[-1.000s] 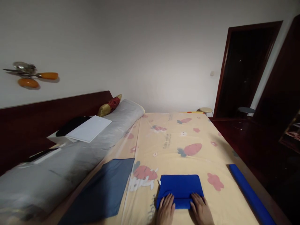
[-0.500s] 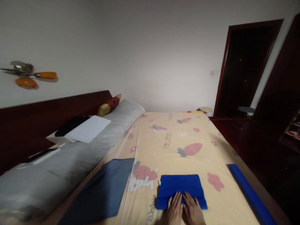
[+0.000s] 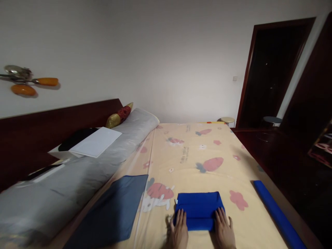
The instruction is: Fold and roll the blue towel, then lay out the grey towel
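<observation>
A bright blue folded cloth [image 3: 199, 207] lies flat on the patterned bed sheet [image 3: 192, 180], with a crease running across it and a small white tag at its left edge. My left hand [image 3: 180, 228] rests on the cloth's near left corner, fingers stretched out flat. On the near right side lies my right hand [image 3: 223, 226], its fingers also extended over the edge and the thumb apart. Neither hand grips the fabric.
To the left a dark grey-blue cloth [image 3: 111, 211] is spread out. A long blue roll [image 3: 277, 212] lies along the bed's right edge. Behind, a long grey bolster [image 3: 103, 173] carries a white flat box [image 3: 95, 141]. Two stools, one pale stool [image 3: 227, 120], stand beyond the bed.
My hands have slid apart from the middle of the blue cloth to its left and right sides. The camera view has shifted slightly.
</observation>
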Demonstrator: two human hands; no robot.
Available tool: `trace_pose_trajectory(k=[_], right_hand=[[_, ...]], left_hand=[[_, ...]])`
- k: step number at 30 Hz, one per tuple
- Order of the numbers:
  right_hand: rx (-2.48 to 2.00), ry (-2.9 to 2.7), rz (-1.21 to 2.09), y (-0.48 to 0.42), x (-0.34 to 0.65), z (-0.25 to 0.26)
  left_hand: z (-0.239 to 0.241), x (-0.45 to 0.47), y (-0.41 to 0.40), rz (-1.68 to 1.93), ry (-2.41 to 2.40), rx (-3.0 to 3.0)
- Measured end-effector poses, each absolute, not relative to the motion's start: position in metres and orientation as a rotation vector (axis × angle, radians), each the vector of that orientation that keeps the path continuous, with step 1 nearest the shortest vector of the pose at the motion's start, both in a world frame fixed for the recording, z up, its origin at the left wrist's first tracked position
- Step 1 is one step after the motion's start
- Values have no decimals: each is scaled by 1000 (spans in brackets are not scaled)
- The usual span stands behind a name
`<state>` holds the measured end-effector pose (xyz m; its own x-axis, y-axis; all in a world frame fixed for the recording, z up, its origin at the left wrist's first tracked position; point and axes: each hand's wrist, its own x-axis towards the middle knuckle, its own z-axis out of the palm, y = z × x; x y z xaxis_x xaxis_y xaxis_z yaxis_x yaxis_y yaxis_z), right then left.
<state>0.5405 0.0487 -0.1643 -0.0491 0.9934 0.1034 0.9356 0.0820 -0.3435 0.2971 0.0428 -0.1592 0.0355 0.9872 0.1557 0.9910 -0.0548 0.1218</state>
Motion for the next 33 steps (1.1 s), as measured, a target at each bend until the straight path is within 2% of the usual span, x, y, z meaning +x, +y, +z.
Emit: trace_pose_trajectory(k=[4, 7, 12, 19, 23, 28, 33], right_hand=[[-1666, -2222, 594, 59, 516, -150], [-1623, -2229, 694, 64, 515, -144], [-1695, -2196, 520, 67, 534, -152], [-1948, -2106, 183, 55, 571, -176], [-1912, -2062, 31, 45, 582, -176], [-1773, -2080, 179, 27, 595, -191], [-1700, -2134, 380, 16, 605, -205]], left_hand=[[-160, 334, 53, -359, -2017, -2555], [-157, 352, 58, -373, -2086, -2543], [-146, 339, 55, -369, -2132, -2538], [-153, 280, 42, -240, -2313, -2013], [-158, 271, 36, -359, -2189, -1883], [-177, 265, 17, -453, -1975, -2194], [-194, 265, 7, -421, -2027, -2247]])
